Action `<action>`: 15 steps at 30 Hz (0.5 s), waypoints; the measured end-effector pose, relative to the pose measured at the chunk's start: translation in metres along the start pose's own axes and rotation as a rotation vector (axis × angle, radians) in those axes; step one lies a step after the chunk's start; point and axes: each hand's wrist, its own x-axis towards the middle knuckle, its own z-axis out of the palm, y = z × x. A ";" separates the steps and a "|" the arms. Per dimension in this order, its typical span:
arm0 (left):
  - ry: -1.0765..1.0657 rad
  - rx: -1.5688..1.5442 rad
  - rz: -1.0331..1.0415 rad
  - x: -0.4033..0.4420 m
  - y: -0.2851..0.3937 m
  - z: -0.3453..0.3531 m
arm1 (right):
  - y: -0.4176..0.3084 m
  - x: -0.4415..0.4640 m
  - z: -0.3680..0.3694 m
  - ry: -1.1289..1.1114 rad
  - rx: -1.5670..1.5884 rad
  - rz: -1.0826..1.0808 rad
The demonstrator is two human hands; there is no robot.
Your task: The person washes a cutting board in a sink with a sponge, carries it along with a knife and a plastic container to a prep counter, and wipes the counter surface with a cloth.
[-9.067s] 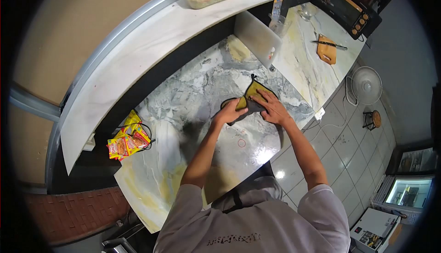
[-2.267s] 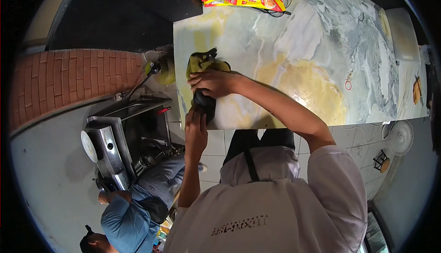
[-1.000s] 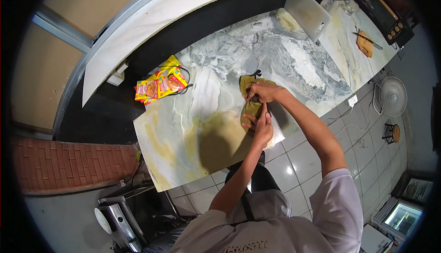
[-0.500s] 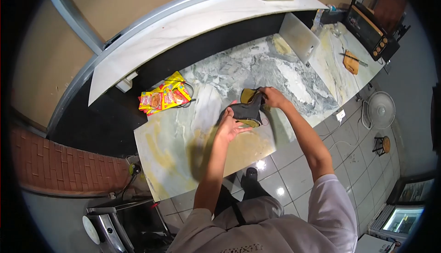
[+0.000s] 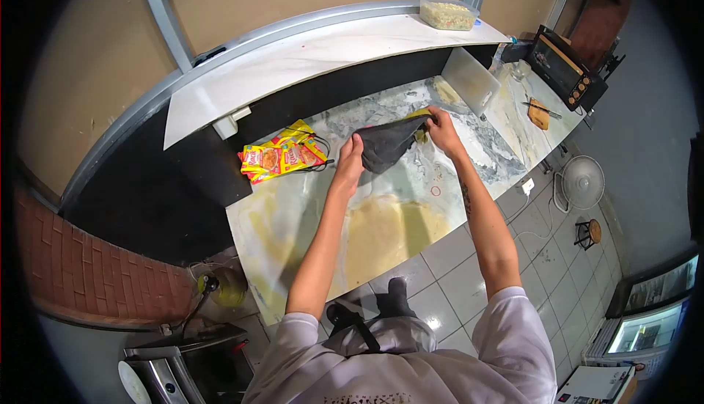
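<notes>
Stretched between my two hands above the counter is a dark grey cloth (image 5: 386, 145) with some olive-yellow showing along its top and right edge. My left hand (image 5: 350, 166) grips its left side, thumb on top. At its upper right corner, my right hand (image 5: 444, 133) has its fingers closed on the cloth. The cloth sags between them and hides part of the marbled counter (image 5: 330, 235). A small red ring shape (image 5: 435, 191) shows on the counter just below my right hand.
Yellow and red seasoning packets (image 5: 282, 156) and a dark cord lie left of the cloth. A white board (image 5: 471, 81) stands upright at the back right. Farther right are a knife (image 5: 543, 109), a wooden board (image 5: 538, 116) and an oven (image 5: 561, 67). A food tub (image 5: 447, 15) sits on the shelf.
Both hands have raised the cloth off the counter and spread it wider, from a folded bundle to a stretched sheet. The view has shifted slightly.
</notes>
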 end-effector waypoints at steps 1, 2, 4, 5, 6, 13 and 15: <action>-0.005 0.054 0.055 -0.002 0.007 -0.010 | -0.030 -0.005 0.001 -0.032 0.074 -0.020; -0.017 -0.004 0.117 -0.014 0.025 -0.011 | -0.058 -0.013 0.008 -0.013 0.183 -0.060; -0.036 0.036 0.113 -0.034 0.048 -0.029 | -0.088 -0.021 0.029 -0.046 0.269 0.005; -0.056 0.081 0.107 -0.044 0.056 -0.043 | -0.100 -0.028 0.039 -0.075 0.357 0.072; -0.078 0.130 0.129 -0.055 0.060 -0.058 | -0.117 -0.036 0.048 -0.156 0.348 0.182; -0.016 0.310 -0.077 -0.157 0.057 -0.173 | -0.082 -0.120 0.210 -0.622 0.390 0.097; 0.045 0.231 -0.232 -0.179 0.050 -0.215 | -0.091 -0.155 0.243 -0.718 0.344 0.095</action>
